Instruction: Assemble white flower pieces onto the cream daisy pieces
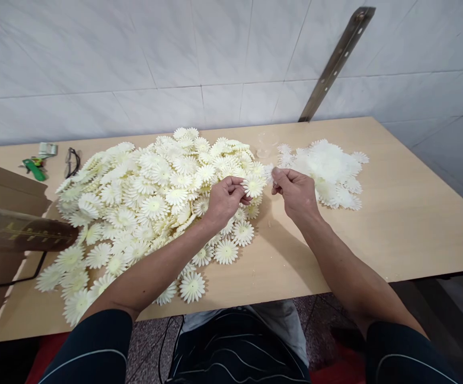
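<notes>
Pale tiled wall (167, 48) across the back, a perforated metal strip (337, 66) leaning up it, and below, the wood-toned tabletop (407, 213). In the head view, a broad heap of cream flowers (155, 208) sprawls over the left and centre, a few loose ones near the front edge. On the right sits a smaller pile of white flowers (331, 170), thin and frilly. And between the two piles, the action: the left hand (224, 201) grips a single cream flower (254, 186) at its edge, right beside the heap. Facing it, the right hand (298, 192) pinches a thin white flower (269, 172) between thumb and finger; it's faint there, so its full shape is hard to make out. Over at far left, a bottle of dark liquid (35, 230) juts in before a cardboard box (5, 186), with eyeglasses (71, 162) and a green-handled tool (34, 169) lying behind.
</notes>
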The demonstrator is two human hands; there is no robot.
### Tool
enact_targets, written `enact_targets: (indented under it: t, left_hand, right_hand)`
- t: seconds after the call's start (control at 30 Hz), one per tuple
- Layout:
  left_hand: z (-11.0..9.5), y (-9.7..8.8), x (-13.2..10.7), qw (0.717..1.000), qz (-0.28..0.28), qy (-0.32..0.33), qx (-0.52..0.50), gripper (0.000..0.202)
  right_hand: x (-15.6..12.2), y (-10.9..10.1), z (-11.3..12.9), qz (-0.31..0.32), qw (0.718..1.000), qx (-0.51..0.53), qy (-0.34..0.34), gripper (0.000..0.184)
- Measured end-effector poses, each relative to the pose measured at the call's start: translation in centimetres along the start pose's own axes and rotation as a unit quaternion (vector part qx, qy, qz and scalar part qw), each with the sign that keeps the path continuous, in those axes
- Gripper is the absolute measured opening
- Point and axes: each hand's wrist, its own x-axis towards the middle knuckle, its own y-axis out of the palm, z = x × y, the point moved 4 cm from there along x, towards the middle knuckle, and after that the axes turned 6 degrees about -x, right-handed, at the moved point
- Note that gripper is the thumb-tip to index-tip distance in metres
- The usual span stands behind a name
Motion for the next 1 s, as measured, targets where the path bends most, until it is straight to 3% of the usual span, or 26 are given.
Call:
enact_targets:
  t: [0.17, 0.37, 0.43, 0.5, 0.53, 0.6, 0.7, 0.8, 0.87, 0.93, 1.0]
  left_hand:
    - [0.0, -0.2, 0.1, 1.000, -0.007, -0.003, 0.001, 0.018]
    - [0.0, -0.3, 0.3, 1.000, -0.005, -0.011, -0.003, 0.022]
    - [0.1, -0.3, 0.3, 1.000, 0.000, -0.017, -0.005, 0.022]
    - [0.1, -0.2, 0.3, 1.000, 0.004, -0.023, -0.007, 0.022]
    - [0.2, -0.2, 0.2, 1.000, 0.006, -0.025, -0.009, 0.021]
    - [0.2, -0.2, 0.2, 0.999, 0.008, -0.029, -0.010, 0.019]
    - [0.2, -0.1, 0.3, 0.999, 0.011, -0.036, -0.010, 0.018]
    - [0.2, 0.0, 0.3, 0.999, 0.018, -0.042, -0.007, 0.018]
    - [0.2, -0.1, 0.3, 0.999, 0.020, -0.044, -0.003, 0.017]
    - [0.3, -0.1, 0.3, 0.999, 0.024, -0.040, -0.001, 0.018]
    - [0.4, -0.2, 0.4, 0.999, 0.029, -0.033, 0.003, 0.022]
  right_hand:
    - [0.6, -0.7, 0.7, 0.063, 0.996, 0.048, 0.043, 0.070]
    - [0.5, -0.7, 1.2, 0.110, 0.993, 0.035, 0.034, 0.071]
    - [0.6, -1.7, 1.3, 0.073, 0.997, 0.001, 0.007, 0.064]
    - [1.1, -3.9, 1.9, -0.025, 0.995, -0.086, -0.052, 0.050]
    - [1.3, -5.4, 2.4, -0.086, 0.981, -0.148, -0.089, 0.042]
    - [1.8, -8.1, 3.2, -0.191, 0.928, -0.281, -0.152, 0.026]
    - [2.3, -9.8, 3.5, -0.217, 0.876, -0.402, -0.153, 0.017]
    - [1.2, -7.3, 3.5, -0.140, 0.893, -0.384, -0.191, 0.018]
    - [-0.1, -3.9, 3.2, -0.023, 0.916, -0.329, -0.228, 0.021]
    - [-1.2, -0.9, 2.9, 0.067, 0.919, -0.292, -0.257, 0.023]
    - [-1.6, 0.7, 2.3, 0.098, 0.921, -0.273, -0.259, 0.023]
